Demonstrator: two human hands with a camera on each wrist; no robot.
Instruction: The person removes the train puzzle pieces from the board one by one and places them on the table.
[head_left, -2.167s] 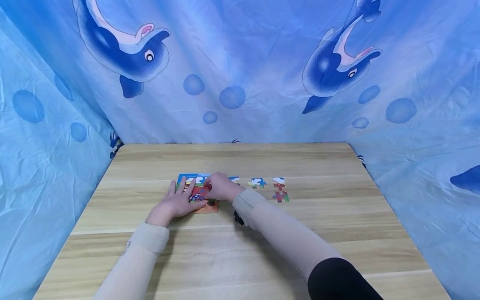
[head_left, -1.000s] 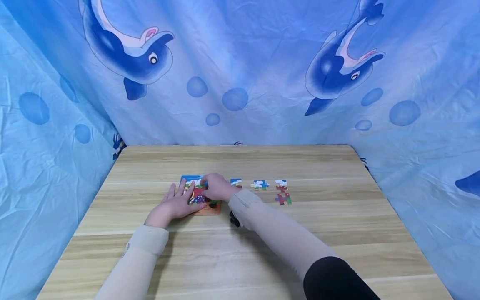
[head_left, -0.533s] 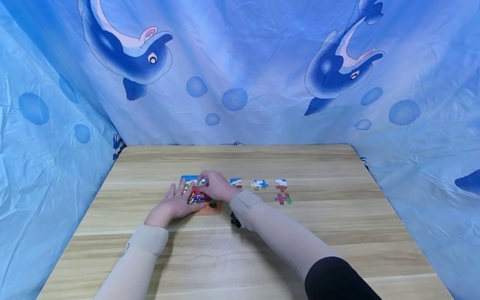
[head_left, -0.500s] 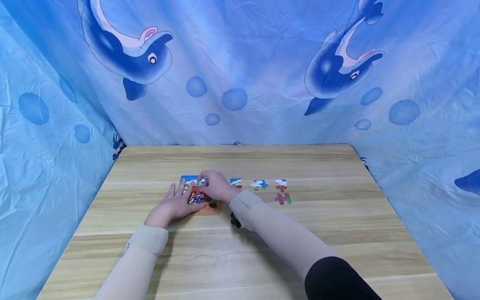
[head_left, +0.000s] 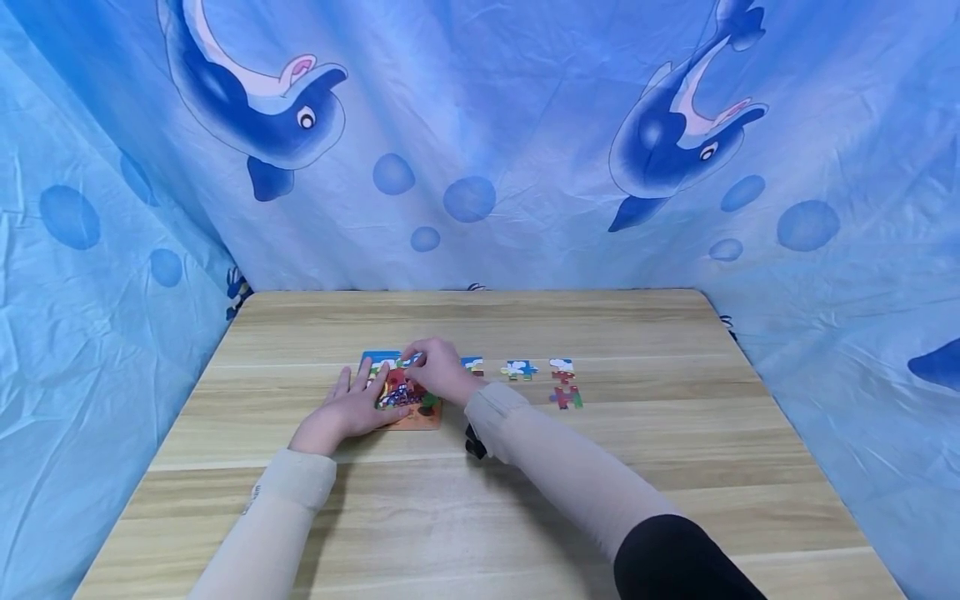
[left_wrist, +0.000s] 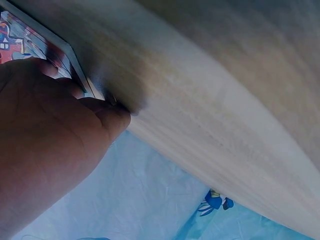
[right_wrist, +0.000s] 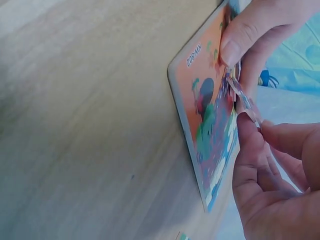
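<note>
A colourful jigsaw puzzle board [head_left: 412, 420] with an orange lower border lies left of the table's middle. My left hand [head_left: 348, 410] rests on its left side with fingers spread, the thumb reaching across the lower part. In the right wrist view the left thumb [right_wrist: 235, 49] presses on the board near a tilted puzzle piece. My right hand [head_left: 442, 372] is over the board's upper right. Its thumb and forefinger pinch that puzzle piece [right_wrist: 243, 96], raised at an angle from the picture. The left wrist view shows the left hand [left_wrist: 55, 125] at the board's edge.
Right of the board lie several loose puzzle pieces: a blue and white one [head_left: 519, 370], a white and red one [head_left: 562, 370] and a red and green one [head_left: 566, 397]. Another piece [head_left: 473, 365] lies partly behind the right hand. A blue dolphin curtain [head_left: 480, 125] surrounds the wooden table [head_left: 450, 517].
My right hand has shifted slightly right and back over the board, with more of the picture's red part showing beside its fingertips. The left hand and loose pieces stay in place.
</note>
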